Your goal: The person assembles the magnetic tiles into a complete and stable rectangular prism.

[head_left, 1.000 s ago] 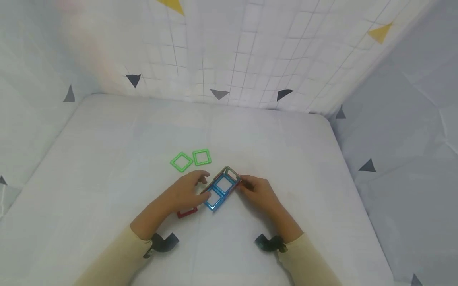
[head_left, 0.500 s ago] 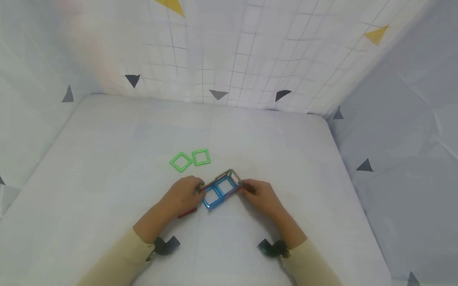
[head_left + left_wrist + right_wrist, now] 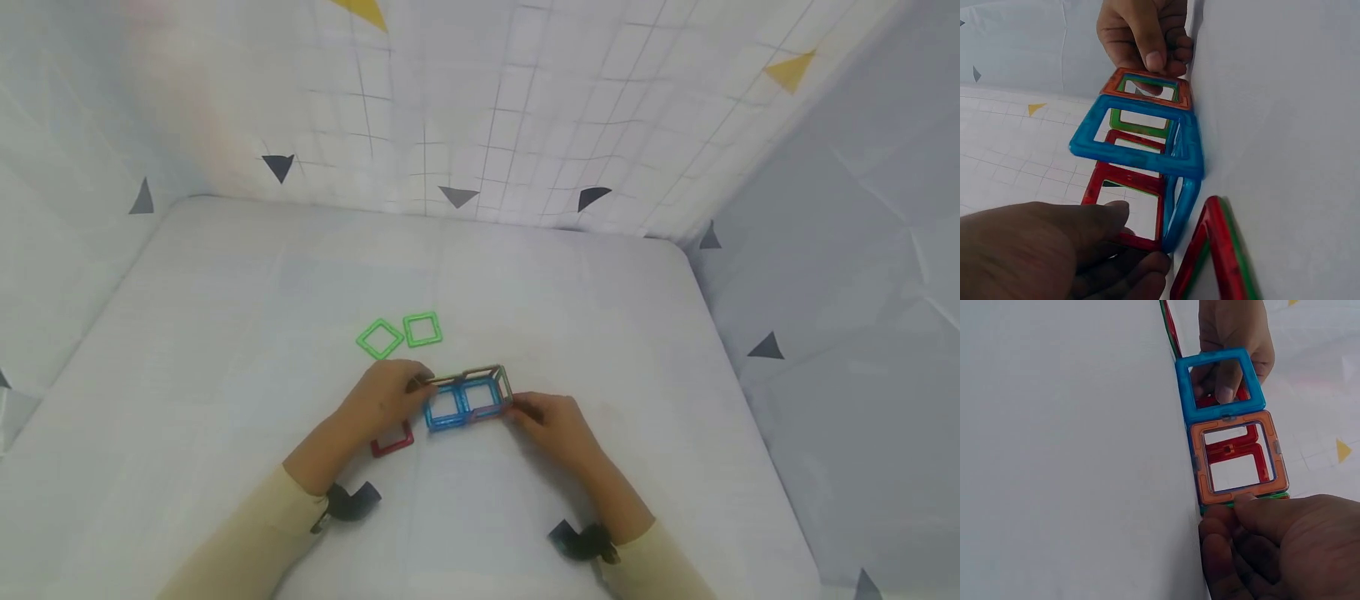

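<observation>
A box-like frame of square magnetic tiles [image 3: 464, 404] lies on the table between both hands. Two blue tiles form its bottom in the head view. On its near side, a blue tile [image 3: 1225, 414] stands beside an orange tile [image 3: 1277, 464]. My left hand [image 3: 386, 396] pinches the left end, its thumb over a red tile [image 3: 1125, 175] on the far side. At the right end, my right hand [image 3: 558, 427] pinches the edge by the orange tile between thumb and fingers. Green tile edges show there, partly hidden.
Under my left wrist lies a red tile [image 3: 393, 447] with a green layer against it in the left wrist view. Beyond my left hand lie a green tile turned like a diamond [image 3: 367, 349] and another green tile [image 3: 426, 342]. White sheeting [image 3: 525, 150] rises behind the table.
The tile frame has turned clockwise, from slanting to nearly level across the view. My left hand has gone from loosely spread fingers to pinching its left end. My right hand has moved slightly nearer.
</observation>
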`<move>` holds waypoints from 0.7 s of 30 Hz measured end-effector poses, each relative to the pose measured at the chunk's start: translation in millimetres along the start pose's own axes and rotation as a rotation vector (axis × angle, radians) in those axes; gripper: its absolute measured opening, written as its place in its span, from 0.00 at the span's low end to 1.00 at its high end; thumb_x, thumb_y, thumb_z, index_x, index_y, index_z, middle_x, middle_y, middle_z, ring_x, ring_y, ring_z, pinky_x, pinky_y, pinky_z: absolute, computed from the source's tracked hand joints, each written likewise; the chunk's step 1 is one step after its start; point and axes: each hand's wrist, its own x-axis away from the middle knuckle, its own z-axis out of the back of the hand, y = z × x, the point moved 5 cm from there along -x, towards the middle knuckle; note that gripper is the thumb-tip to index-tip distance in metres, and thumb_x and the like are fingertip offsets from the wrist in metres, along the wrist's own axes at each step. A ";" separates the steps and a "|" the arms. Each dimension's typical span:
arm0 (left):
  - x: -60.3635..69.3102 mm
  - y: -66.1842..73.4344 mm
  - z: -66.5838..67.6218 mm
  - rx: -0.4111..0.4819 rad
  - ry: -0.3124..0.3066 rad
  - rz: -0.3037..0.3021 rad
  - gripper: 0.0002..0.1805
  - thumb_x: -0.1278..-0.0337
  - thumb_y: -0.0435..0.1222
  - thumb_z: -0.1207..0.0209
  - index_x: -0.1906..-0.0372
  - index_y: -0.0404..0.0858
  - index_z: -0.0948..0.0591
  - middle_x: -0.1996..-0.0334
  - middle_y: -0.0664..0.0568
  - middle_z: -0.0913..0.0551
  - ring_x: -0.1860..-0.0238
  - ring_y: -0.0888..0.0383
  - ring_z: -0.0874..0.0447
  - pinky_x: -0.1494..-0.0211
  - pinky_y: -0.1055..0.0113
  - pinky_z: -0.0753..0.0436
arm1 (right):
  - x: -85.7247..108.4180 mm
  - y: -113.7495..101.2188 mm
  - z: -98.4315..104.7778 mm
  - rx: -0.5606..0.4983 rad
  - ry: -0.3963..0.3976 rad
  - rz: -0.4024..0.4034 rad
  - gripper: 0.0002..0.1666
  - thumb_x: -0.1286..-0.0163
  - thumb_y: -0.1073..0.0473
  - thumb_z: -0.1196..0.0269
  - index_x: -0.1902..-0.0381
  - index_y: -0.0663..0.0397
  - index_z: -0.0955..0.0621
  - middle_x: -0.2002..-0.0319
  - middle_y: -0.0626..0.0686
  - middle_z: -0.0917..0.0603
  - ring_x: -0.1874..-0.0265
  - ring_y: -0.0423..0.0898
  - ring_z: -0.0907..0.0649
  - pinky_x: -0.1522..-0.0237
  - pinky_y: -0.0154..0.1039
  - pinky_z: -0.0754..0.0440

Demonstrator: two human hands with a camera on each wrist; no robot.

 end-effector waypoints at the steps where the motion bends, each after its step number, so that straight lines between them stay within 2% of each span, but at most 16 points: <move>1: -1.3 -0.1 -0.3 0.003 0.004 0.000 0.14 0.39 0.43 0.34 0.50 0.46 0.14 0.65 0.61 0.15 0.64 0.62 0.21 0.56 0.66 0.18 | 1.0 -0.1 -0.3 0.004 0.003 0.008 0.16 0.34 0.56 0.32 0.50 0.55 0.14 0.52 0.51 0.12 0.47 0.49 0.14 0.44 0.47 0.18; 7: -8.9 2.0 -1.1 -0.034 0.035 -0.023 0.12 0.37 0.45 0.36 0.52 0.46 0.13 0.66 0.61 0.14 0.65 0.61 0.22 0.60 0.67 0.21 | 5.6 0.2 -1.5 0.025 0.008 0.031 0.15 0.35 0.59 0.30 0.51 0.54 0.13 0.54 0.49 0.11 0.50 0.45 0.13 0.47 0.44 0.16; 13: -9.3 5.9 0.4 -0.041 0.043 0.009 0.14 0.37 0.46 0.36 0.51 0.45 0.13 0.67 0.60 0.15 0.66 0.59 0.23 0.65 0.68 0.23 | 7.8 0.0 -1.5 0.009 -0.007 0.037 0.15 0.35 0.58 0.30 0.51 0.52 0.13 0.54 0.47 0.11 0.51 0.42 0.13 0.48 0.42 0.16; 21: -7.2 6.5 -1.4 -0.014 0.035 0.009 0.15 0.39 0.45 0.34 0.50 0.46 0.14 0.67 0.60 0.14 0.65 0.60 0.22 0.62 0.68 0.21 | 8.1 2.0 -2.7 -0.016 -0.023 0.041 0.15 0.35 0.58 0.30 0.51 0.52 0.13 0.54 0.46 0.11 0.52 0.40 0.13 0.49 0.40 0.15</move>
